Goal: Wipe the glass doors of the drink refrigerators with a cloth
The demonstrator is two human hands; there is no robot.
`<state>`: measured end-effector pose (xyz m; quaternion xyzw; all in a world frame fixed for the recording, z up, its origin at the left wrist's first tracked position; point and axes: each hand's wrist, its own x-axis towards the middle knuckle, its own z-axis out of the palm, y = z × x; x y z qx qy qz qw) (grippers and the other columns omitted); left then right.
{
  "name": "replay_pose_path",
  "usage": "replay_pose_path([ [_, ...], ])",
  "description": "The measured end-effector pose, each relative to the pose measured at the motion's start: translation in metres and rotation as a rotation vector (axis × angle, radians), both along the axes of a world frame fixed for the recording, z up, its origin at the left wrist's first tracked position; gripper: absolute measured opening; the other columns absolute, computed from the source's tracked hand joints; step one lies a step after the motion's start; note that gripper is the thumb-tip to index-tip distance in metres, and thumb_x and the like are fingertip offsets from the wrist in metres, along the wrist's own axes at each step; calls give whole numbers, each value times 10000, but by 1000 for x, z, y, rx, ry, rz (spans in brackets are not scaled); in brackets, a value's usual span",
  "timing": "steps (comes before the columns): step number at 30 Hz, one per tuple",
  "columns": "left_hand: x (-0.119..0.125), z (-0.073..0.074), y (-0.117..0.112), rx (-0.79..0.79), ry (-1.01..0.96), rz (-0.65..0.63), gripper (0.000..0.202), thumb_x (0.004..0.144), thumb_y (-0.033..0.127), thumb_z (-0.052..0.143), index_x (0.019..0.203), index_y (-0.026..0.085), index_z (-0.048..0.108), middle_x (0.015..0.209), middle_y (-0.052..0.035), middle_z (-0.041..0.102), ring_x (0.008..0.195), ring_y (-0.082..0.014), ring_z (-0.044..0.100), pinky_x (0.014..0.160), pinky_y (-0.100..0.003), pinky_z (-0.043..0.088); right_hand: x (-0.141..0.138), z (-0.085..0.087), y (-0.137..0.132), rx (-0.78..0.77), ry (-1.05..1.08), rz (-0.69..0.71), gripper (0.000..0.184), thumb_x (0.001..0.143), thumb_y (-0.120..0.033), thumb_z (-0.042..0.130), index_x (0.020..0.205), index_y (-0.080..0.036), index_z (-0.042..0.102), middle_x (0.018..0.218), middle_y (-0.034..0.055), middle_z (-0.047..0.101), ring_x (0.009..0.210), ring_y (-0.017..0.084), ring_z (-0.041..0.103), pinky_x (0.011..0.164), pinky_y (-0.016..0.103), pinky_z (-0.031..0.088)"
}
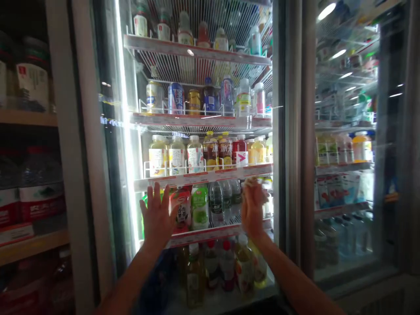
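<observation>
My left hand (159, 218) is raised at the lower left of the glass door (113, 105), palm forward and fingers spread, with nothing in it. Whether it touches the glass I cannot tell. On the right, my right hand (252, 212) is closed on a crumpled, pale cloth (254, 183), partly hidden by the fingers and held at the height of a shelf edge. Between the hands, behind the glass, stand a red drink bottle (182, 209), a green drink bottle (199, 208) and several clear water bottles (216, 203).
Lit wire shelves with red-and-white edge strips (203, 175) hold rows of bottles and cans. A metal door frame (295, 131) separates this cooler from another glass-fronted cooler (344, 175) on the right. To the left, a dim shelf (33, 245) carries packed bottles.
</observation>
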<state>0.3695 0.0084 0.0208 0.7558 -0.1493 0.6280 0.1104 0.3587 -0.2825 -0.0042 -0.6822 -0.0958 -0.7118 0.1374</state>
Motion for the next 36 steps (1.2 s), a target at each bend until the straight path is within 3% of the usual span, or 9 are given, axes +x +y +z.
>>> replay_pose_path([
  [2,-2,-6,-3,2,-15,-1,649,898,352,407,1441,250,66,1510,-133,120,1391,-305,79,1064,-594,183,0,-10,25,-254,94,80,550,848,-109,357,1375,-264,368,1454,52,321,1365,228,235,1079,474,312],
  [4,-4,-14,-4,21,-18,1,661,896,334,415,1441,255,50,1510,-128,126,1392,-296,81,1071,-577,190,-1,-14,23,-313,89,82,547,845,-110,374,1356,-303,391,1437,32,356,1344,219,289,1071,462,331],
  [8,-10,-29,-11,33,4,7,696,884,355,440,1442,247,38,1508,-131,135,1392,-298,73,1075,-569,187,1,-9,-25,60,-113,-48,528,882,-163,373,1403,-228,312,1471,109,266,1340,291,280,1034,561,323],
  [11,-14,-38,-18,8,22,11,737,867,374,473,1442,239,32,1504,-142,147,1389,-311,77,1064,-588,192,2,-9,-17,156,-91,-45,539,890,-168,349,1421,-200,267,1491,130,197,1358,313,224,1032,588,304],
  [16,-17,-50,-18,25,55,0,738,853,379,495,1441,252,67,1502,-124,171,1388,-299,96,1076,-562,201,-3,-28,14,-218,80,69,572,861,-131,370,1403,-299,297,1474,57,275,1355,259,256,1053,516,328],
  [22,-20,-63,-22,10,65,5,729,861,350,485,1441,255,54,1498,-127,174,1386,-296,111,1070,-564,212,-7,-44,-42,197,-21,-102,531,887,-185,357,1411,-236,293,1481,108,234,1343,297,268,1021,569,341],
  [29,-19,-76,-20,26,63,1,721,866,375,472,1442,257,54,1496,-127,194,1387,-296,123,1072,-560,209,-11,-75,10,-160,150,57,623,858,-100,362,1428,-308,220,1486,60,242,1356,277,246,1041,543,340],
  [33,-20,-77,-22,13,71,-9,725,862,359,486,1440,270,59,1496,-121,198,1388,-288,122,1080,-551,197,-9,-68,-38,114,20,-70,547,889,-162,362,1416,-271,269,1482,91,240,1346,289,268,1030,567,339],
  [36,-20,-77,-26,-12,73,8,742,860,358,492,1440,266,37,1500,-128,179,1388,-297,112,1074,-565,190,-10,-69,-34,258,8,-83,534,904,-179,329,1429,-212,240,1492,119,194,1365,298,213,1053,579,296],
])
